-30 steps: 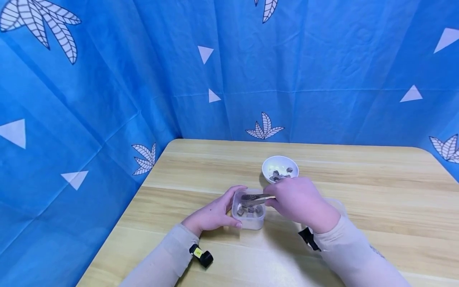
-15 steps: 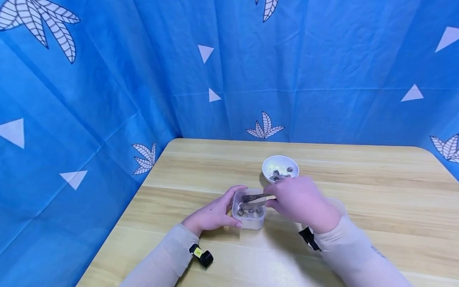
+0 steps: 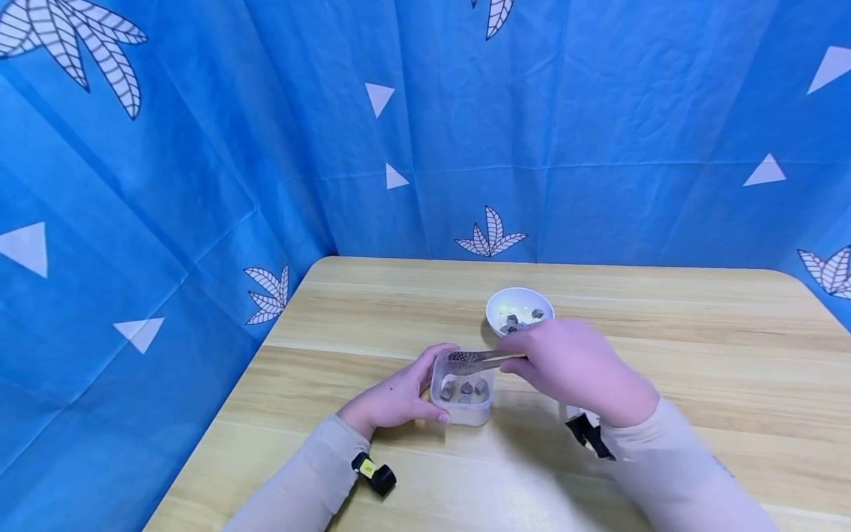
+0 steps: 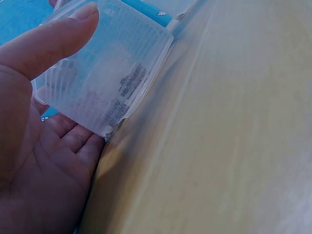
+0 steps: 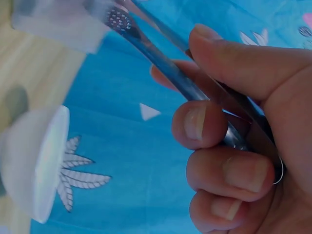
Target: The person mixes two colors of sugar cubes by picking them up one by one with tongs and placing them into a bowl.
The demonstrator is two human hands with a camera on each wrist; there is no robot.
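Note:
A small clear plastic box (image 3: 462,391) stands on the wooden table (image 3: 665,355) with several dark grey cubes (image 3: 465,388) in it. My left hand (image 3: 395,395) grips its left side, thumb on the near wall (image 4: 53,41) and fingers behind it. My right hand (image 3: 575,366) holds metal tongs (image 3: 479,360), whose perforated tips (image 5: 119,19) hover over the box's rim; no cube shows between them. Behind the right hand sits a white bowl (image 3: 519,309) with a few more grey cubes.
Blue cloth with white leaves and triangles (image 3: 425,133) walls the table at the back and left. The white bowl (image 5: 41,165) shows side-on in the right wrist view. Bare wood (image 4: 234,146) stretches right of the box.
My right hand has lifted and drawn right a little, raising the tongs' tips from inside the box to its rim. The left hand and box have stayed put.

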